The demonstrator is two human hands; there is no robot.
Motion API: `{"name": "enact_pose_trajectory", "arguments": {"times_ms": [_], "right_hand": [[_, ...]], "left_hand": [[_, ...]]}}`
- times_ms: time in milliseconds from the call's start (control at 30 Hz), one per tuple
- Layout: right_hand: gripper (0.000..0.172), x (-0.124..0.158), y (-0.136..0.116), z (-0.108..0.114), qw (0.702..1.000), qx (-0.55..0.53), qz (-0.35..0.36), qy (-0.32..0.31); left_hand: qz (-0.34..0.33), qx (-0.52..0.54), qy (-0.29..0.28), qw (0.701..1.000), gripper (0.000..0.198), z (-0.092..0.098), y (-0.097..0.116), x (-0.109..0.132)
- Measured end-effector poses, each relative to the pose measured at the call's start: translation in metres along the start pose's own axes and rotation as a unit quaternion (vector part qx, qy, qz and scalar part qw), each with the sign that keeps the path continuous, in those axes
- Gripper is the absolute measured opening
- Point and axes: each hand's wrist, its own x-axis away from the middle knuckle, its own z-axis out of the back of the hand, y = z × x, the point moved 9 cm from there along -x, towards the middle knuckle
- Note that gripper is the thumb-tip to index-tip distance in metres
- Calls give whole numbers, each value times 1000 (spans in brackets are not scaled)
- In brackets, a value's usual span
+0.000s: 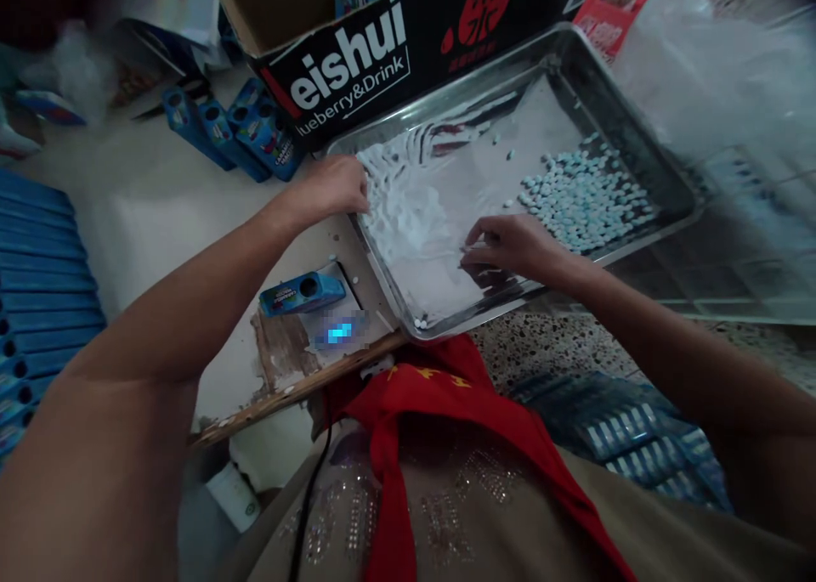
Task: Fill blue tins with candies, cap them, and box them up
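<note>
A metal tray (637, 115) lies tilted across my view, with small pale blue and white candies (583, 195) heaped at its right end. White crumpled or powdery material (408, 204) covers the left part; I cannot tell which it is. My left hand (341, 184) is closed at the tray's left rim, against this white material; what its fingers hold is hidden. Over the middle of the tray is my right hand (507, 246), its fingers curled and pinched near the tray's floor. Anything between those fingertips is too small to make out.
A black carton (427, 47) stands behind the tray. Blue small boxes (246, 132) stand at its left, and one blue box (303, 293) lies nearer me. Many are stacked at far left (44, 276). Clear plastic bags (714, 81) lie right; wrapped packs (637, 437) sit below.
</note>
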Motion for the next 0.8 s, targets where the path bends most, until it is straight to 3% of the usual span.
{"name": "enact_pose_trajectory", "arguments": {"times_ms": [133,200,300,400,500,567,600,667,733,800], "right_hand": [[13,11,-12,-18,997,70,19,-18],[11,10,-16,-23,996,77,13,-29],[9,8,-12,-11,998,51,2,-35],[9,13,17,38,999,39,-32,0],[17,34,41,110,979,135,-32,153],[20,53,31,129,957,177,22,231],[21,59,22,123,953,182,42,240],[24,57,0,87,965,164,51,200],[18,42,-35,28,985,117,81,102],[26,22,-78,-21,984,89,145,43]], "left_hand": [[4,11,42,999,12,22,-2,10],[0,29,41,999,15,25,-4,14],[-14,41,28,999,19,23,3,23],[-44,7,30,999,10,24,40,35],[-111,36,25,993,14,26,105,43],[-165,105,21,980,26,30,147,45],[-186,122,28,975,34,34,160,46],[-194,112,67,972,40,46,166,47],[-161,77,100,979,34,57,145,51],[-110,62,112,986,35,63,108,60]]}}
